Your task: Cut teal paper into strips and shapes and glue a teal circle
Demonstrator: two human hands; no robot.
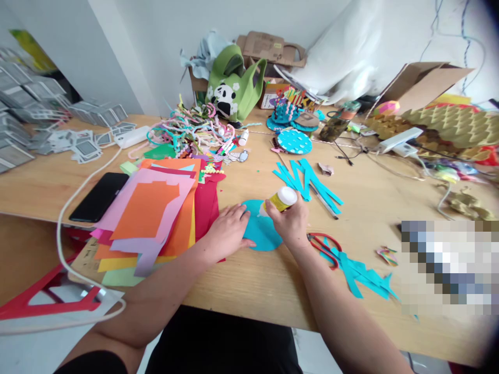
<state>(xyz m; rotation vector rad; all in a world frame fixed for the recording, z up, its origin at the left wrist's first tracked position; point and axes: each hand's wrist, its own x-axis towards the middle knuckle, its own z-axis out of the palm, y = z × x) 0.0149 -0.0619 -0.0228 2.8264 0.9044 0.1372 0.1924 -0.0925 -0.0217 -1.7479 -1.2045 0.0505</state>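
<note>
A blue paper circle [263, 234] lies flat on the table in front of me. My left hand [230, 226] rests on its left side, fingers stretched out and palm down. Over the circle's upper right, my right hand [291, 221] is wrapped round a glue bottle [284, 198] with a yellow label and a white end, held tilted with its nozzle toward the paper. Blue paper strips [307, 182] lie beyond the bottle, a thin brush or pen [327, 204] among them. Red-handled scissors [325, 248] lie right of my right wrist, touching more blue scraps [364, 275].
Coloured paper sheets [144, 213] and a black phone [99, 197] are at the left. Pipe cleaners [191, 130] are heaped behind them. A blue dotted disc [294, 141], a green panda bag [237, 85] and a camouflage-patterned bottle [341, 122] stand farther back. A white cable [62, 223] hangs over the left edge.
</note>
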